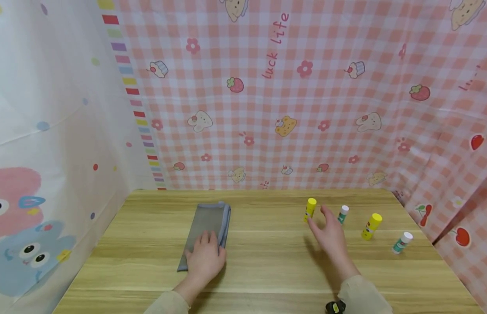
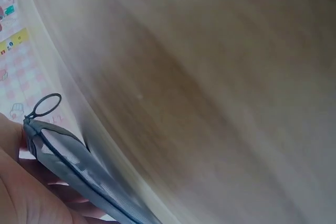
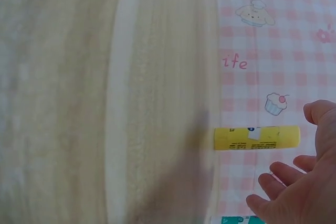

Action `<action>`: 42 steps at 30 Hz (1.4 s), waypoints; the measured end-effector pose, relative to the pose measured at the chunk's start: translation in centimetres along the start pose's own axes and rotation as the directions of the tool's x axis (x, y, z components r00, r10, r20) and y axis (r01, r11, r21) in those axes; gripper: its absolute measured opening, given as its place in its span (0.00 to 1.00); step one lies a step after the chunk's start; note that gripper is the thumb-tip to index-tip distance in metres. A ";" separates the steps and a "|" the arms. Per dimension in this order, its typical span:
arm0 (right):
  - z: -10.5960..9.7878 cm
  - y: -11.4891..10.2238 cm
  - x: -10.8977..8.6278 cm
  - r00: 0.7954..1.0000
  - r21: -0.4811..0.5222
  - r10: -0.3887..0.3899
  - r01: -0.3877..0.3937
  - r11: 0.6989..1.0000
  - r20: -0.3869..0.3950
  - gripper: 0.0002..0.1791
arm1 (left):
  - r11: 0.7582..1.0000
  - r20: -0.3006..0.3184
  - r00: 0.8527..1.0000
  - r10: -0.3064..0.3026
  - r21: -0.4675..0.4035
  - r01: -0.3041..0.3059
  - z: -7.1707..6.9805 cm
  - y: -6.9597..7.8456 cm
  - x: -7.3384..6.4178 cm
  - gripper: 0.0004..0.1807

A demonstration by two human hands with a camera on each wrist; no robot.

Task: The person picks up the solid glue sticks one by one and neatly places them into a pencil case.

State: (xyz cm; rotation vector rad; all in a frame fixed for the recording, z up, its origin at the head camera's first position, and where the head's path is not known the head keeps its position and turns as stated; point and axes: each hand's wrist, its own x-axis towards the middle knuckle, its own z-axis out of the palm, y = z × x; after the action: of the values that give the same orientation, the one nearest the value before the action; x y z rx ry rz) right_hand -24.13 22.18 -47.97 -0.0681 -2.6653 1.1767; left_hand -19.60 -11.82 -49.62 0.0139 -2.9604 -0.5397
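A grey mesh zip pouch (image 1: 206, 220) lies on the left side of the table. My left hand (image 1: 206, 259) is over its near part, fingers on the mesh and thumb at the right edge. In the left wrist view the pouch (image 2: 89, 174), with its ring zip pull, passes between the thumb and fingers of my left hand (image 2: 31, 192). On the right, my right hand (image 1: 330, 235) holds nothing, its thumb and fingers spread just beside a standing yellow glue stick (image 1: 310, 210). That glue stick (image 3: 257, 137) also appears by my right hand (image 3: 302, 187) in the right wrist view.
Behind my right hand stands a small white-capped green glue stick (image 1: 343, 213). Farther right are another yellow glue stick (image 1: 372, 226) and another white-capped green one (image 1: 402, 243). A pink checked curtain (image 1: 267, 109) hangs behind the wooden table (image 1: 263, 270).
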 end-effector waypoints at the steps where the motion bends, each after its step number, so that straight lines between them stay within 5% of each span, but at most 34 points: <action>1: 0.0 0.1 0.1 1.000 0.007 0.003 -0.003 1.000 0.001 0.38 | 1.000 -0.001 1.000 -0.001 -0.002 0.001 0.0 0.0 0.0 0.29; 26: 1.6 0.6 2.5 0.998 0.132 0.035 -0.029 0.991 -0.048 0.36 | 0.997 -0.045 0.999 0.003 -0.078 -0.006 -0.1 0.2 -0.3 0.25; 42: 2.8 0.5 3.2 0.989 0.287 0.110 -0.079 0.955 -0.094 0.31 | 0.996 -0.042 0.999 0.000 -0.094 -0.004 -0.3 0.3 -0.5 0.25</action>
State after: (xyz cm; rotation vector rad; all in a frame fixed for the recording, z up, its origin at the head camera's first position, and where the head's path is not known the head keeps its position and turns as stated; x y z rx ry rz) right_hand -27.88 20.94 -49.60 -0.2073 -2.3969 1.5261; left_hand -19.06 -11.61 -49.30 0.0128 -2.8906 -0.6691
